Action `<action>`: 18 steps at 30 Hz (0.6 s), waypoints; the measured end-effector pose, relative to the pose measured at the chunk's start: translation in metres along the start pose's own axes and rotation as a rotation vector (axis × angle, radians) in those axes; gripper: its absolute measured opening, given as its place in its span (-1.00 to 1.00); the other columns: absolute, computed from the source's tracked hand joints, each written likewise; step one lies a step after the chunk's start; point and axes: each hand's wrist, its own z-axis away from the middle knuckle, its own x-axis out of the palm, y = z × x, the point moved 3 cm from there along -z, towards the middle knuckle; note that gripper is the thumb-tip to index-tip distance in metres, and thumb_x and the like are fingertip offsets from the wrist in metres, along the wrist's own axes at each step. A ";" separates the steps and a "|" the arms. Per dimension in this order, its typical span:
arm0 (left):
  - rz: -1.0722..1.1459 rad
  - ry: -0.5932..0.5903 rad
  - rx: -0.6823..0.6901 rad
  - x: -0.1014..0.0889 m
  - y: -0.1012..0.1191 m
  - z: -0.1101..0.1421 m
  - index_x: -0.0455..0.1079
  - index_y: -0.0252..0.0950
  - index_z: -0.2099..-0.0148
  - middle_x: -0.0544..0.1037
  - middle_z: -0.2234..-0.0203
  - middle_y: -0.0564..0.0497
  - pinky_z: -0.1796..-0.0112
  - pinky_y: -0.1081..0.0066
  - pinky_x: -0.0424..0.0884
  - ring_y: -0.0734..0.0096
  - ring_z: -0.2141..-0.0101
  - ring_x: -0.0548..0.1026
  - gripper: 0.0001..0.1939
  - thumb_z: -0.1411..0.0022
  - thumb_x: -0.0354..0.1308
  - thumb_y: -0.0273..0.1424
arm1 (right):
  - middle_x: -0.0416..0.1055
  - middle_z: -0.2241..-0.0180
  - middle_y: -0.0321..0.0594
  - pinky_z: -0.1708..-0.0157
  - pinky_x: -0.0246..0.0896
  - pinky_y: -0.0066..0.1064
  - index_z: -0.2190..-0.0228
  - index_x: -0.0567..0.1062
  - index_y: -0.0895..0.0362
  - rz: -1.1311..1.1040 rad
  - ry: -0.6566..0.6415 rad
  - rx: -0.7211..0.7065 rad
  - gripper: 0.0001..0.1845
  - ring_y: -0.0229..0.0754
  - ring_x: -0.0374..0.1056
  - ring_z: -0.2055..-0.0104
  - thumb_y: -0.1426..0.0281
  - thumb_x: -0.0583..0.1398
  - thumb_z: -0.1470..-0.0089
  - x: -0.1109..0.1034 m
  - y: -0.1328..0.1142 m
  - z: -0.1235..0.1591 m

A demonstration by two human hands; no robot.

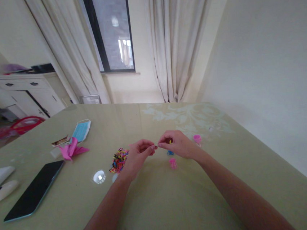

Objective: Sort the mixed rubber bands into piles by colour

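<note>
My left hand (pixel 139 156) and my right hand (pixel 178 144) meet over the middle of the table, both closed in a pinch. Between their fingertips is a tiny dark piece (pixel 156 146), which looks like a small elastic band. A pile of small multicoloured elastic bands (pixel 118 161) lies beside my left hand, partly hidden by it. Under my right hand, a little blue bunch (pixel 170 152) shows in part. Just nearer to me lies a small pink bunch of bands (pixel 172 163). To the right of my right hand is a small pink cup-like piece (pixel 197 138).
On the table (pixel 157 208), a black-screened tablet or phone (pixel 34 191) lies at left, near white rounded objects (pixel 3 192). Behind it are a pink folded paper (pixel 72 149) and a blue face mask (pixel 81 131). A shiny round object (pixel 99 177) sits left of my left forearm. A wall (pixel 275 81) borders the right.
</note>
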 end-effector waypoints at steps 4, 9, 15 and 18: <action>-0.129 0.032 0.033 -0.004 0.000 -0.002 0.51 -0.29 0.14 0.67 0.30 -0.07 0.17 0.28 0.49 0.27 0.29 0.58 -0.71 -0.21 0.30 -0.19 | 0.55 0.44 -0.26 0.34 0.20 -0.43 0.37 0.67 0.15 -0.020 0.017 -0.004 -0.89 -0.26 0.38 0.39 0.40 0.32 -0.17 -0.009 -0.001 0.001; -1.049 0.302 0.081 -0.023 0.007 0.003 0.55 -0.25 0.05 0.64 0.07 -0.16 -0.04 0.07 0.38 0.03 0.04 0.53 -0.75 -0.38 0.07 -0.34 | 0.56 0.42 -0.26 0.38 0.19 -0.41 0.34 0.70 0.11 -0.111 0.091 -0.046 -0.86 -0.26 0.35 0.39 0.31 0.35 -0.15 -0.040 -0.023 0.010; -1.559 0.340 -0.187 -0.036 0.004 0.011 0.49 -0.28 -0.08 0.54 -0.08 -0.24 -0.06 0.03 0.33 -0.15 -0.12 0.43 -0.66 -0.43 0.02 -0.26 | 0.57 0.38 -0.22 0.33 0.28 -0.34 0.29 0.71 0.07 -0.218 0.191 -0.147 -0.85 -0.20 0.41 0.35 0.27 0.37 -0.16 -0.074 -0.058 0.033; -1.572 0.261 -0.200 -0.036 0.001 0.008 0.49 -0.32 -0.04 0.56 -0.01 -0.24 0.02 0.14 0.37 -0.06 -0.04 0.47 -0.65 -0.48 -0.07 -0.30 | 0.57 0.37 -0.21 0.34 0.30 -0.33 0.28 0.71 0.05 -0.234 0.247 -0.182 -0.86 -0.20 0.42 0.35 0.26 0.38 -0.16 -0.083 -0.070 0.044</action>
